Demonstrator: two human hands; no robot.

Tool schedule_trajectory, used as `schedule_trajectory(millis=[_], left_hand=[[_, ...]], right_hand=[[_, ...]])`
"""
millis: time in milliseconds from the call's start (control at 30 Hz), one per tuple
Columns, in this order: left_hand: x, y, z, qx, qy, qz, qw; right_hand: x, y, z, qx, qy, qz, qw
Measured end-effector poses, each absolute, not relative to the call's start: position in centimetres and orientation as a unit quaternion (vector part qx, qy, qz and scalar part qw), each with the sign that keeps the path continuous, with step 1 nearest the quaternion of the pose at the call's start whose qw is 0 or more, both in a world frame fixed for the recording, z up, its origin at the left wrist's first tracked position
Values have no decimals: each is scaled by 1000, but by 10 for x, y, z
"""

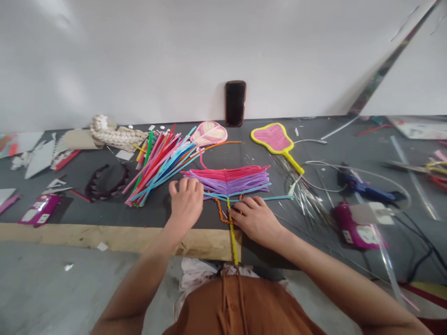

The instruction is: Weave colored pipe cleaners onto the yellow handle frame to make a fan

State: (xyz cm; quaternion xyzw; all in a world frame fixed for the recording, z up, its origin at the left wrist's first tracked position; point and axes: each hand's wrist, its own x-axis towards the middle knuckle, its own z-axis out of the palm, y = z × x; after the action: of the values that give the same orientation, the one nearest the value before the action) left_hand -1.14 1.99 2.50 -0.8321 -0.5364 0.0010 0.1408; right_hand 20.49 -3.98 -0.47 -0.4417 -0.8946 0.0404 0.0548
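Observation:
A row of red, pink, purple and light blue pipe cleaners (226,180) is joined along a central yellow pipe cleaner (233,242), whose tail runs toward my body. My left hand (186,200) has bent fingers at the row's left end, around a light blue pipe cleaner; its thumb is hidden. On the other side, my right hand (256,221) bends its fingers low over the work, fingertips against the yellow stem. A wavy orange pipe cleaner (220,210) lies between both hands, partly covered by the right one.
Loose pipe cleaners (157,167) are piled to the left. Behind stand a phone (235,103), a pink leaf shape (209,133) and a yellow-edged pink shape (274,137). Silver wires (307,200), a blue glue gun (370,187), a purple power socket (354,228) and scissors (410,167) lie rightward.

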Motion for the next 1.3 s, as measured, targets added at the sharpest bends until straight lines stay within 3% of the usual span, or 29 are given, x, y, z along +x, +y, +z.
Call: schedule_trajectory(millis=[333, 533, 733, 1300], left_hand=[[-38, 16, 25, -806, -579, -63, 104], [-1, 11, 18, -862, -497, -95, 29], [15, 17, 6, -878, -470, -83, -31], [-1, 21, 13, -857, -499, -123, -44]], right_hand=[[216, -14, 5, -487, -870, 34, 71], [201, 3, 5, -519, -854, 36, 18], [198, 5, -2, -532, -844, 32, 55], [199, 4, -14, -550, -830, 20, 91]])
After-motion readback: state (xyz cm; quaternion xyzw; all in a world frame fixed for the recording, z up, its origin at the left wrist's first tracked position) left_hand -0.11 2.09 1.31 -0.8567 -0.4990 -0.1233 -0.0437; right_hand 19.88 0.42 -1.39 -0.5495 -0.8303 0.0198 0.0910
